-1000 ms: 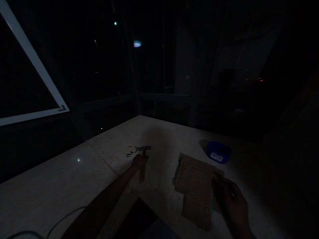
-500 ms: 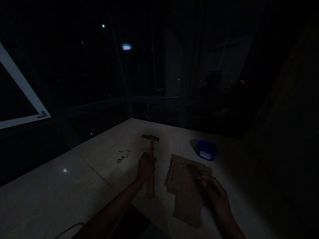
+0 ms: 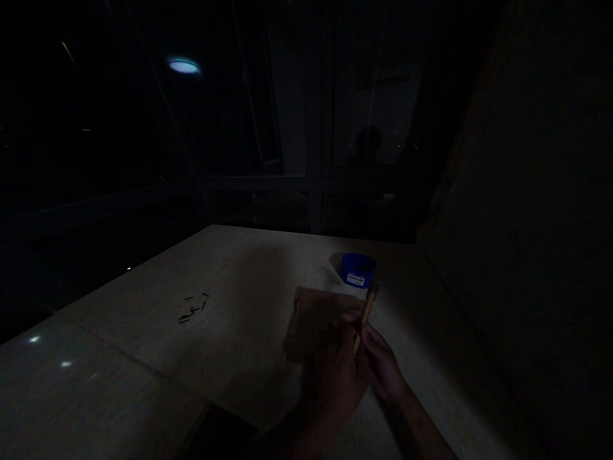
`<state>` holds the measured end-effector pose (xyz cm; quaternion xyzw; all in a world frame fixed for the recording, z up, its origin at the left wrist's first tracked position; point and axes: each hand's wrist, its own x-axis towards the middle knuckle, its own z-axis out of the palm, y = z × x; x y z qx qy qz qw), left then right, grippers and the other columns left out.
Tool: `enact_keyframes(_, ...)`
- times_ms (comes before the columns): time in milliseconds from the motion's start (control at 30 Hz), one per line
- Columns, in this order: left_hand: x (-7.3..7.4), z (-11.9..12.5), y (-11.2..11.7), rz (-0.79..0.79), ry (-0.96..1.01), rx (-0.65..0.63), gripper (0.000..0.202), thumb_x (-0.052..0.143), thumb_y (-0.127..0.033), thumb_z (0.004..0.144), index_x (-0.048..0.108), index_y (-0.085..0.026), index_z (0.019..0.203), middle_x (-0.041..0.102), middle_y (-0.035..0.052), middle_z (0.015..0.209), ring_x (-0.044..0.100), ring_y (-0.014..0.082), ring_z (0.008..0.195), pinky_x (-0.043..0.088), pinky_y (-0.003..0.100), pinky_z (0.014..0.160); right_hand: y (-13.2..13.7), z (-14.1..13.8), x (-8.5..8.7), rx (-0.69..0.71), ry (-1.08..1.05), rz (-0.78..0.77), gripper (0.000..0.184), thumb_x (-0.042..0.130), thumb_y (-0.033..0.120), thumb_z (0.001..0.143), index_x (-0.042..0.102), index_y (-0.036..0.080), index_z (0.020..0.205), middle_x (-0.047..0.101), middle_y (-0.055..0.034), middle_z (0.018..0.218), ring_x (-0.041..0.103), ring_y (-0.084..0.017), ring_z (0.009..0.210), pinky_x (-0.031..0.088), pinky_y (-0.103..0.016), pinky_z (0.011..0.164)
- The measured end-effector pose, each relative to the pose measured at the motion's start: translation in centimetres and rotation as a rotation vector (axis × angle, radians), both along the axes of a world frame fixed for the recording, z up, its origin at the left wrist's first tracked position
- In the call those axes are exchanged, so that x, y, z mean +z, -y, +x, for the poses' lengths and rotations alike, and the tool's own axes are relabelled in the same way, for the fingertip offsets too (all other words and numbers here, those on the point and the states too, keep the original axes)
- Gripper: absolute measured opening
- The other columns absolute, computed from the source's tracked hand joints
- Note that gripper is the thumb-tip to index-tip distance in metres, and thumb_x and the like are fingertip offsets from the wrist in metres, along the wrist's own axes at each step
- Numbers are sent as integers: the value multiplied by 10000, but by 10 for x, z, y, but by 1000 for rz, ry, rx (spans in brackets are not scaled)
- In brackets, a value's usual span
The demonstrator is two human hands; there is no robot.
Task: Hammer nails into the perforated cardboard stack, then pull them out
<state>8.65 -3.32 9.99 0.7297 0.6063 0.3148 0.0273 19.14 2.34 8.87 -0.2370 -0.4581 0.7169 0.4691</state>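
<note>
My left hand (image 3: 335,374) and my right hand (image 3: 383,367) meet low in the middle of the dim view, over a piece of brown cardboard (image 3: 309,319) that lies flat on the pale table (image 3: 239,268). Between them a hammer (image 3: 366,306) with a wooden handle stands tilted, its head pointing away from me. The left hand's fingers are wrapped round the lower handle. Fingers of the right hand curl against the handle from the right side. Darkness hides the details of the grip.
A small blue tub (image 3: 358,269) with a label stands just beyond the cardboard. Several small dark nails (image 3: 191,310) lie scattered on the table to the left. Dark windows run behind the table, and a large dark panel (image 3: 517,223) leans at the right.
My left hand lifted the hammer from the table's left of centre and carried it right, over the cardboard, where it met my right hand. The view turned right.
</note>
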Motion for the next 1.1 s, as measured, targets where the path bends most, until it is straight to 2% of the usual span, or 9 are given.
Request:
enact_keyframes(100, 1, 6, 5, -2, 16, 69, 536, 496, -358, 948, 435, -234, 1466, 692, 162, 1220, 685, 313, 1013, 564, 401, 797, 0, 2, 2, -54, -19, -101, 439, 672, 524, 845, 706, 202, 1140, 779, -142, 1050, 737, -360, 969, 592, -488, 814)
enact_keyframes(300, 14, -6, 23, -27, 71, -84, 592, 521, -447, 944, 452, -219, 1486, 655, 144, 1342, 654, 309, 1157, 566, 418, 934, 4, 0, 0, -72, -15, -165, 290, 725, 471, 779, 647, 235, 928, 781, -88, 886, 741, -314, 798, 590, -409, 669)
enact_keyframes(400, 23, -30, 25, -26, 149, -129, 365, 481, -416, 971, 679, -257, 1234, 762, 89, 1094, 716, 246, 984, 568, 363, 891, 2, 1, -1, -25, -35, -186, 276, 766, 434, 735, 644, 219, 858, 740, -69, 769, 703, -263, 667, 564, -353, 576)
enact_keyframes(533, 23, -94, 6, -19, 275, 127, 392, 450, -401, 979, 692, -212, 734, 697, 45, 687, 651, 167, 621, 513, 283, 631, -1, 4, -7, 129, -141, -277, 240, 784, 336, 684, 615, 213, 801, 594, 10, 586, 586, -176, 493, 509, -286, 464)
enact_keyframes(667, 15, -186, -28, 64, 454, 447, 340, 380, -308, 972, 693, -174, 963, 744, 65, 871, 700, 175, 779, 524, 259, 680, -5, 6, -19, 247, -270, -339, 234, 772, 261, 686, 600, 211, 838, 438, 85, 520, 342, -69, 368, 376, -182, 353)
enact_keyframes(767, 10, -256, -36, -117, 239, 749, 303, 406, -232, 949, 691, -177, 1035, 751, 89, 1055, 706, 180, 977, 522, 264, 833, -9, 9, -30, 296, -369, -372, 202, 746, 262, 742, 596, 225, 872, 384, 109, 527, 134, -41, 360, 309, -157, 302)
enact_keyframes(867, 4, -313, -24, -213, 166, 928, 238, 523, -203, 867, 701, -147, 1015, 735, 168, 1091, 698, 267, 1050, 520, 348, 883, -13, 12, -39, 313, -387, -399, 167, 739, 248, 790, 601, 233, 882, 363, 119, 532, 31, -38, 385, 298, -147, 290)
enact_keyframes(967, -6, -353, -4, -310, 95, 1096, 324, 576, -317, 847, 687, -98, 1059, 698, 261, 1121, 671, 395, 1095, 521, 493, 882, -15, 14, -43, 314, -370, -416, 152, 740, 258, 826, 616, 243, 912, 321, 128, 510, 5, -38, 384, 307, -141, 290)
enact_keyframes(1100, -21, -387, 13, -344, 5, 1083, 483, 510, -505, 894, 659, -126, 1155, 653, 242, 1265, 605, 399, 1208, 489, 525, 959, -13, 16, -40, 300, -369, -426, 189, 768, 252, 809, 613, 245, 918, 308, 137, 496, -11, -24, 369, 307, -133, 286)
